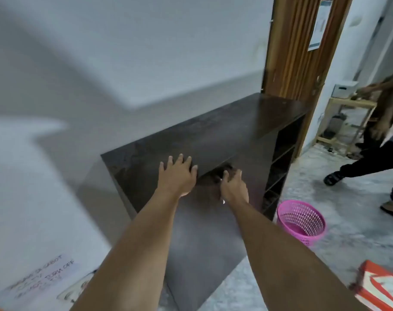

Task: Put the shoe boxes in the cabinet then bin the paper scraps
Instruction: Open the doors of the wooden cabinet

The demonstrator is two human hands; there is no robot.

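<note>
A dark wooden cabinet [213, 135] stands against the white wall. A pink mesh bin [300, 221] sits on the floor just beside its open shelves. An orange shoe box [379, 288] lies on the floor at lower right. The left hand [177, 173] rests flat on the cabinet top, grip spread. The right hand [233, 187] curls at the door's upper edge; whether its grip holds the edge I cannot tell.

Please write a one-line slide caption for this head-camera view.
Left hand rests flat on the dark cabinet top; right hand reaches at its door edge, pink basket beside.
</note>
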